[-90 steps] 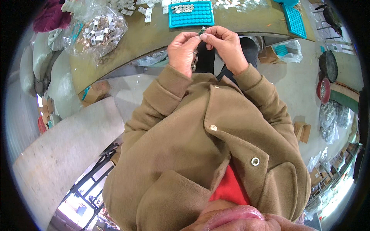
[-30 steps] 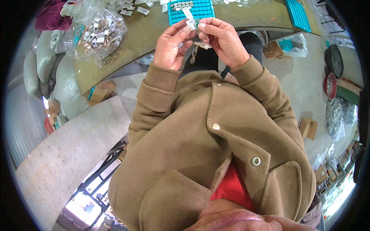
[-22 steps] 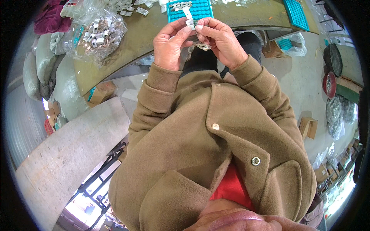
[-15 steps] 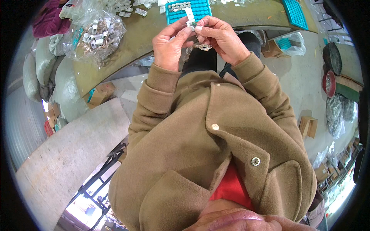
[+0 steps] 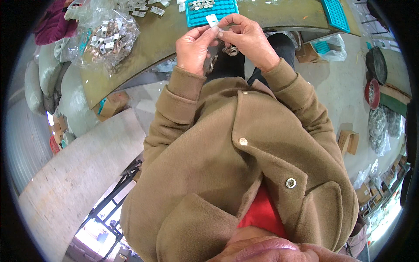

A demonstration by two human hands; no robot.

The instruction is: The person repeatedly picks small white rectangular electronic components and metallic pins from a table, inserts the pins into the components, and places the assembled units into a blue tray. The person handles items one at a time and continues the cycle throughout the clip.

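Note:
Over the near edge of the bench, my left hand [image 5: 193, 49] is closed, its thumb and fingers pinching a small white plastic housing [image 5: 212, 20]. My right hand [image 5: 251, 43] meets it from the other side, thumb and forefinger pressed together at the housing's lower end; what they grip there is hidden by the fingers. A small bundle of clear-and-copper-coloured wire [image 5: 230, 50] hangs below my right hand. More of it shows beneath the left fingers. Just beyond the housing lies a turquoise tray [image 5: 227, 8] of round wells, with several silvery discs [image 5: 201, 5] in its far part.
A clear bag [image 5: 109, 41] of white wired housings sits on the bench at left, near loose white pieces [image 5: 148, 9]. A second turquoise tray [image 5: 335, 15] lies at the right end. Stuffed sacks [image 5: 46, 74], cardboard boxes [image 5: 114, 106] and a red basin [image 5: 372, 94] stand around.
The green bit seen between my fingertips is now out of sight. The white housing has tilted and come slightly nearer, and the hanging wire has shifted.

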